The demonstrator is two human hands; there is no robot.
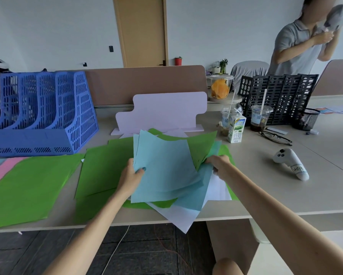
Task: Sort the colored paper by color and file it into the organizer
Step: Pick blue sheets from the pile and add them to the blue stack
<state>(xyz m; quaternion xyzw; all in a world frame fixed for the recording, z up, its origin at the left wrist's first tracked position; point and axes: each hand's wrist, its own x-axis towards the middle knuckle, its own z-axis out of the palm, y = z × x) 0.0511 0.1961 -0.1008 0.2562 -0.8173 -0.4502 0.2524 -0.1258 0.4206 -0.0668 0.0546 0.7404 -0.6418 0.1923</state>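
1. Head view: left hand (131, 176) pinches the blue stack (162, 167), thumb on top; right hand (219, 164) grips a teal sheet (198, 187) among greens (105, 167).
2. Sorting step, I judge; organizer (43, 116) stands well apart, far left.
3. Next: slide teal free without dragging greens.

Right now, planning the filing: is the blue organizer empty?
Empty as far as shows: organizer slots bare; the paper is outside it.

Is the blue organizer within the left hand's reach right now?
Probably yes: only flat green paper lies between the left hand and the blue organizer, though that hand grips blue sheets.
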